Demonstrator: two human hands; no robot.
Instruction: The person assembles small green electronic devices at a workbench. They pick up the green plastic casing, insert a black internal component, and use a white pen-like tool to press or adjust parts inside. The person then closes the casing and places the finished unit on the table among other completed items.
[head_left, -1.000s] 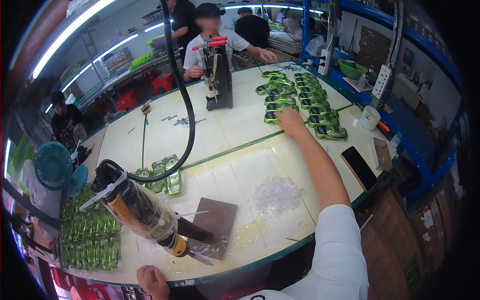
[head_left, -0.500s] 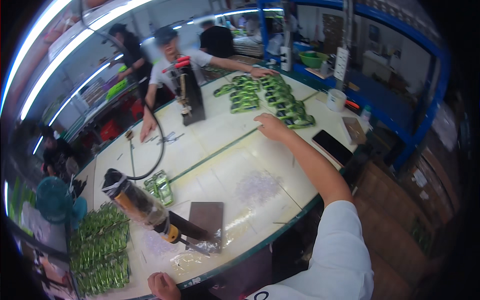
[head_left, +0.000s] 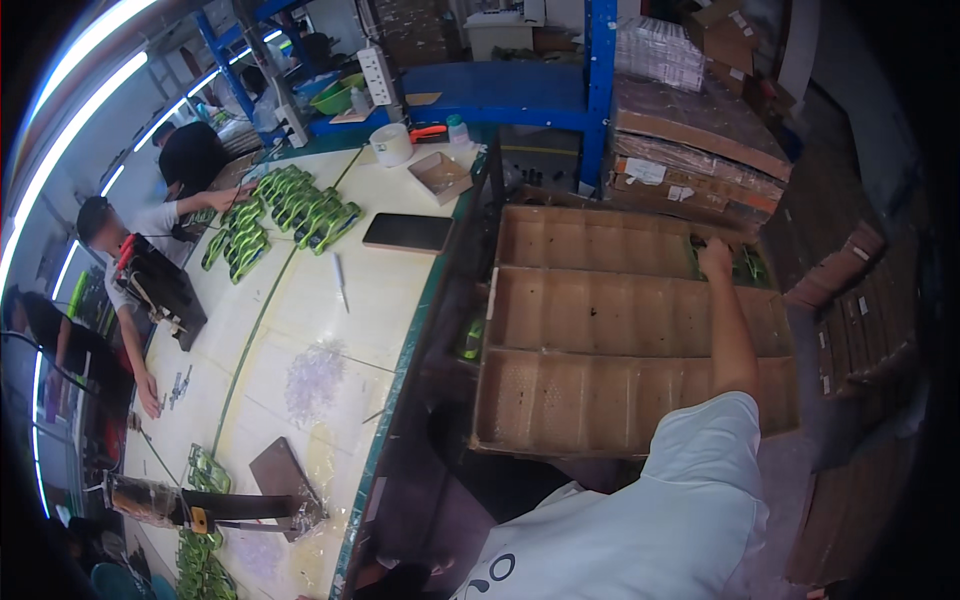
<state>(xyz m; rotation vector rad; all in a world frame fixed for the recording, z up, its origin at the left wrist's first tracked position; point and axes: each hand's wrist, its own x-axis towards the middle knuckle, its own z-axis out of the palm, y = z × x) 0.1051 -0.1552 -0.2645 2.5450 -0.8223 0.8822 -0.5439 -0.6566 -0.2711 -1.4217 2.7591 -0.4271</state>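
Note:
My right arm stretches out to a shallow brown cardboard box point(head_left: 640, 268) divided into compartments, standing beside the table. My right hand point(head_left: 715, 260) is down in a far-row compartment near its right end, fingers curled at a green plastic piece point(head_left: 696, 250); the fingertips are partly hidden. More green pieces point(head_left: 750, 265) lie in the neighbouring compartment. My left hand is out of view. On the table, rows of similar green-and-black pieces point(head_left: 310, 208) lie toward the far side, near a co-worker's outstretched hand.
The white table point(head_left: 320, 270) has a green edge. On it are a phone point(head_left: 408, 232), a pen point(head_left: 340, 283), a small open box point(head_left: 440, 177), a white tape roll point(head_left: 391, 145) and an upright tool point(head_left: 160, 500) by a brown plate point(head_left: 280, 478). Stacked cartons point(head_left: 690, 180) and a blue rack post point(head_left: 598, 90) stand behind the box.
My view has swung right, bringing the cardboard box into sight. My right hand has left the area beside the green rows and reached into the box. My left hand has dropped out of view.

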